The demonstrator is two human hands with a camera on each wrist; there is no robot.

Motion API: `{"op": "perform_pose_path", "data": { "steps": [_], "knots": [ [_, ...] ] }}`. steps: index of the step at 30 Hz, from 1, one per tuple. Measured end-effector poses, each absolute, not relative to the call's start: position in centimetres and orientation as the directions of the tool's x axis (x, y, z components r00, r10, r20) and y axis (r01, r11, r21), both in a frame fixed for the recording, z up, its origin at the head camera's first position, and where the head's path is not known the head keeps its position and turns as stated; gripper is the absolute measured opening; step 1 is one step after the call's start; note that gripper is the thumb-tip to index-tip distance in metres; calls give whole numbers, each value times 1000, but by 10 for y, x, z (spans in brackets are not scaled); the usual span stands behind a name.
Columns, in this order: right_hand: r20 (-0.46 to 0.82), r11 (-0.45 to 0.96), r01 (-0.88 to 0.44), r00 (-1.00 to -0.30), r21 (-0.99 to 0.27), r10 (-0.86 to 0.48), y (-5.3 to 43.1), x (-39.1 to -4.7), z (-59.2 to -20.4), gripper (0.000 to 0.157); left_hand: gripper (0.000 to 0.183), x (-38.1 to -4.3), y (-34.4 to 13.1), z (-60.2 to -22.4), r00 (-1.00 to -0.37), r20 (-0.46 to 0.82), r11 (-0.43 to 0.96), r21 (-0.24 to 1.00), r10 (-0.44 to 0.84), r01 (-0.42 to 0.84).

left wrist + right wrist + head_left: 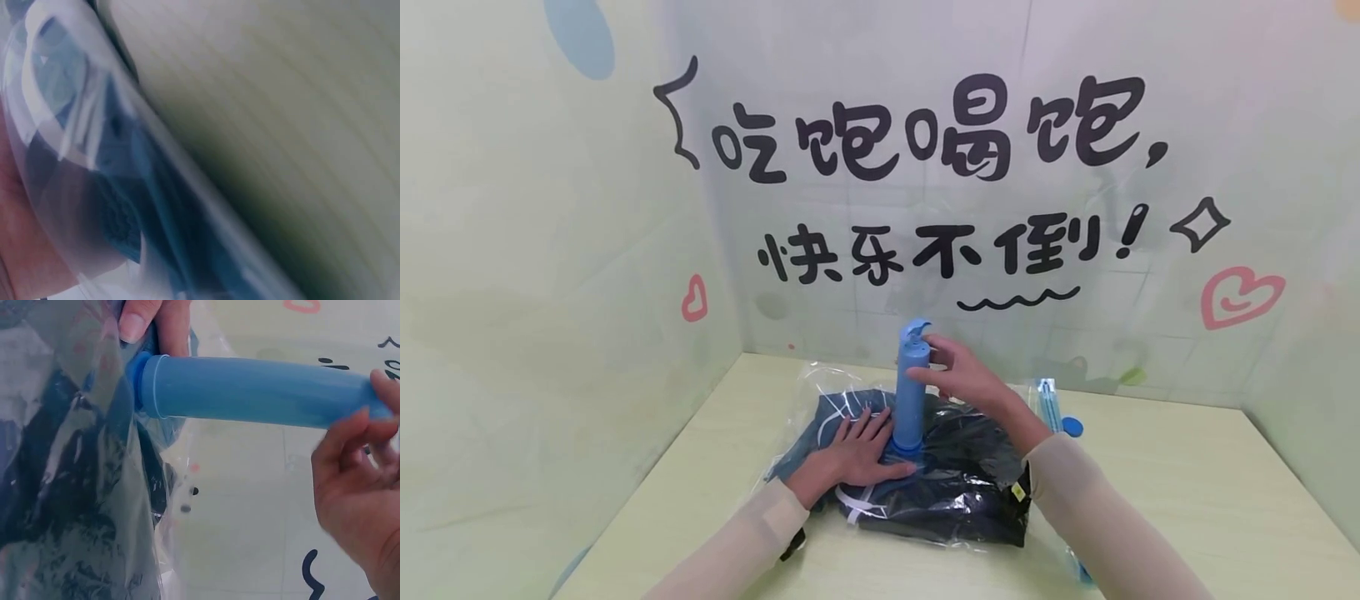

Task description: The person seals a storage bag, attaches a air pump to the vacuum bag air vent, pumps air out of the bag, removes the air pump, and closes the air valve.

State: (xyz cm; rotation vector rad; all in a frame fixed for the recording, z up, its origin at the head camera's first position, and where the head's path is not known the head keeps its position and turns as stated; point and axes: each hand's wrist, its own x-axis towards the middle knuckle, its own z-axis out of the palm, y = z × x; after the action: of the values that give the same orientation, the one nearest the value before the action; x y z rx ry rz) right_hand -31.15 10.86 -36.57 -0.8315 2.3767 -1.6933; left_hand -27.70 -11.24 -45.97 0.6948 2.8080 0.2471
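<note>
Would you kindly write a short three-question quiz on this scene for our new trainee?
1. True or false: the left hand rests with fingers spread on the clear bag.
2. Which end of the upright blue cylinder is the right hand at? A) base B) top
3. Fill in: the round blue disc lies on the ____.

Key: 1. True; 2. B; 3. table.

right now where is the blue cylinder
In the head view, the blue cylinder stands upright slightly right of centre on the clear bag, beside the left hand, with the right hand at its top.
</note>
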Motion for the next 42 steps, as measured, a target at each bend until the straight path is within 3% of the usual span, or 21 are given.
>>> {"op": "perform_pose_path", "data": {
  "steps": [6, 13, 19, 24, 29, 36, 42],
  "knots": [
    [373, 404, -466, -882, -787, -289, 99, -310, -372, 49, 99, -278, -112, -460, -863, -172, 874, 212, 474, 438],
    [413, 575, -399, -904, -715, -114, 81, -304, -376, 63, 107, -285, -114, -478, -863, -135, 863, 225, 487, 452],
    [354, 524, -406, -913, -749, -203, 77, -309, -375, 62, 98, -276, -112, -460, -864, -186, 875, 236, 468, 423],
    [273, 320, -367, -913, -874, -302, 87, -314, -367, 66, 98, -274, -112, -457, -860, -184, 871, 234, 475, 431],
    [272, 145, -372, -848, -917, -455, 100, -318, -357, 52, 98, -277, -112, -459, -861, -186, 873, 230, 473, 430],
    [352, 199, -476, -822, -857, -448, 106, -318, -360, 50, 111, -287, -116, -478, -859, -164, 866, 228, 484, 445],
    [417, 234, -528, -819, -816, -394, 101, -316, -365, 48, 108, -284, -114, -476, -864, -153, 868, 228, 480, 442]
  ]
}}
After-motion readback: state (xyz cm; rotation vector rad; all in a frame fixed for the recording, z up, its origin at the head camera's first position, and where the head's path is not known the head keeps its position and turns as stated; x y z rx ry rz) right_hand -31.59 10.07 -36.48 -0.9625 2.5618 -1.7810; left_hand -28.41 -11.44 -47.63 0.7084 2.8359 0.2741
